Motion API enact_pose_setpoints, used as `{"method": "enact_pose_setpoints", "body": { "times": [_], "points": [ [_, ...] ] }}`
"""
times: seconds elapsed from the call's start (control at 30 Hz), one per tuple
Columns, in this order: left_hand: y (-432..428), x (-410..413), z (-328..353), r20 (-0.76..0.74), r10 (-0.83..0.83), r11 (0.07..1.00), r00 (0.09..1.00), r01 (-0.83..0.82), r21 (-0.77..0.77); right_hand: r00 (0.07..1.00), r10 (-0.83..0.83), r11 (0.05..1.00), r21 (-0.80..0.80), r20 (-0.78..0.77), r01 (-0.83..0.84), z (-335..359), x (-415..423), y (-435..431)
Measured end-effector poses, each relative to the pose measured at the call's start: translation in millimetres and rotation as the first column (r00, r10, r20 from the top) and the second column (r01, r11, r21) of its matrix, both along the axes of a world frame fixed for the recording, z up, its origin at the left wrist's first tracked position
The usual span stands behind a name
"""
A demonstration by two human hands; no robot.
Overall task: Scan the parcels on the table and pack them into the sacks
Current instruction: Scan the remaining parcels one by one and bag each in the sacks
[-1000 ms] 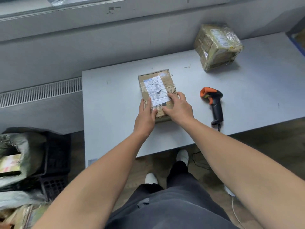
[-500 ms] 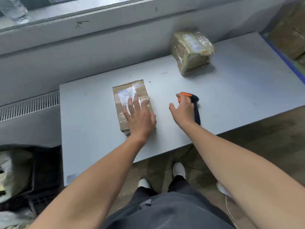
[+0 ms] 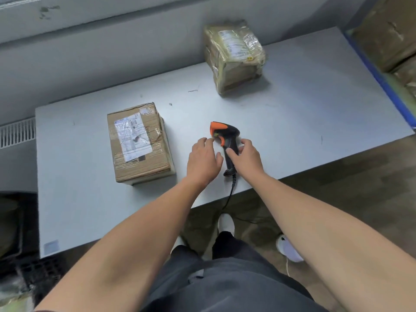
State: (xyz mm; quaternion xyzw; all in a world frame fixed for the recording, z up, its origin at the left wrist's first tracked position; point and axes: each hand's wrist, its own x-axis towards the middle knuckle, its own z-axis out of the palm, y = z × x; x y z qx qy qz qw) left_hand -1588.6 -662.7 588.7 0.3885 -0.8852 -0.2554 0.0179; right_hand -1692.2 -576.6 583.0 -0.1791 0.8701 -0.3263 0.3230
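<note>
A brown cardboard parcel [image 3: 137, 143] with a white label on top lies on the left part of the grey table [image 3: 315, 113]; neither hand touches it. A second parcel [image 3: 234, 55], wrapped in shiny tape, sits at the table's far edge. The black and orange barcode scanner [image 3: 227, 136] lies near the front edge. My right hand [image 3: 247, 157] grips its black handle, thumb on the left side and fingers on the right. Just left of the scanner, my left hand [image 3: 203, 161] hovers with fingers spread, fingertips close to the orange head.
The scanner's cable [image 3: 229, 194] hangs over the table's front edge to the floor. Stacked cardboard boxes [image 3: 387, 30] stand beyond the table's right end. A black crate [image 3: 33, 266] sits on the floor at the lower left. A wall and sill run behind the table.
Both hands left the labelled parcel. My right hand reached the scanner and took its handle; my left hand followed from the parcel to beside the scanner. The view shifted right.
</note>
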Motion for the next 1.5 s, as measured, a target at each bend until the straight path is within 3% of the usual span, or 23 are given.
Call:
{"method": "enact_pose_setpoints", "body": {
  "times": [0.33, 0.47, 0.67, 0.77, 1.03, 1.5],
  "points": [
    [-8.9, 11.4, 13.9, -0.037, 0.076, 0.997, 0.996, -0.076, 0.01, 0.986, -0.018, 1.0, -0.006, 0.166, 0.02, 1.7, 7.5, -24.4],
    [-22.7, 29.1, 31.3, -0.115, 0.099, 0.995, 0.988, -0.102, -0.022, 0.947, -0.031, 0.99, -0.119, 0.321, 0.073, 17.6, 25.9, -41.8],
    [-58.7, 82.6, 58.4, -0.26, 0.108, 0.969, 0.96, -0.16, -0.189, 0.973, 0.048, 0.948, -0.316, 0.224, 0.026, 59.5, 69.9, -86.2],
    [-80.3, 116.0, 65.5, -0.295, 0.146, 0.959, 0.944, -0.209, -0.193, 0.98, 0.082, 0.943, -0.334, 0.182, -0.017, 75.3, 96.9, -107.7],
    [-121.8, 181.2, 71.3, -0.238, 0.302, 0.942, 0.923, -0.328, -0.073, 0.992, 0.126, 0.978, -0.17, 0.022, -0.12, 96.3, 153.8, -137.5],
    [-137.0, 204.4, 66.1, -0.262, 0.253, 0.96, 0.931, -0.276, -0.051, 0.99, 0.138, 0.987, -0.093, 0.03, -0.134, 90.4, 177.3, -142.0]
  ]
}}
